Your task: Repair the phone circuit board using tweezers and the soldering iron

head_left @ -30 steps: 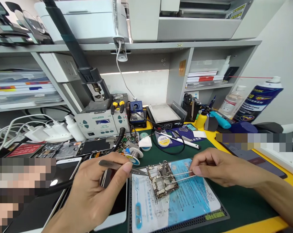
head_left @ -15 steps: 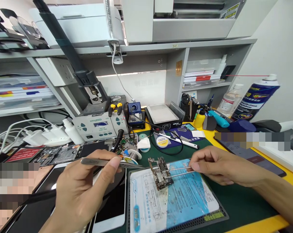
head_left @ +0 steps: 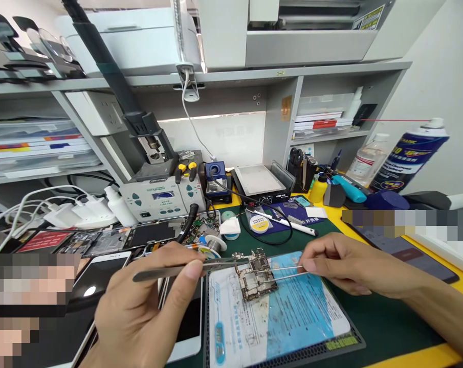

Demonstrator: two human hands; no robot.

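Observation:
My left hand [head_left: 147, 306] is closed around a pair of metal tweezers [head_left: 162, 272]. The tweezers point right, and their tips overlap the upper left edge of a phone circuit board [head_left: 256, 286]; whether they touch it I cannot tell. From the other side, my right hand [head_left: 338, 263] pinches a tool with two thin metal prongs [head_left: 288, 269] that reach to the board. The board appears tilted, over a blue and white printed mat [head_left: 300, 306]. My fingers hide the right end of the pronged tool.
Left of the mat lie a white-framed tablet [head_left: 187, 350] and a solder spool [head_left: 215, 245]. Behind stand a hot-air station [head_left: 162, 199], a soldering iron stand [head_left: 216, 186] and a heating plate [head_left: 260, 181]. A spray can [head_left: 410, 153] is at the right.
My left hand has moved right with the tweezers, bringing their tips to the board's upper left. The board has turned and shows more of its face. My right hand stays nearly still.

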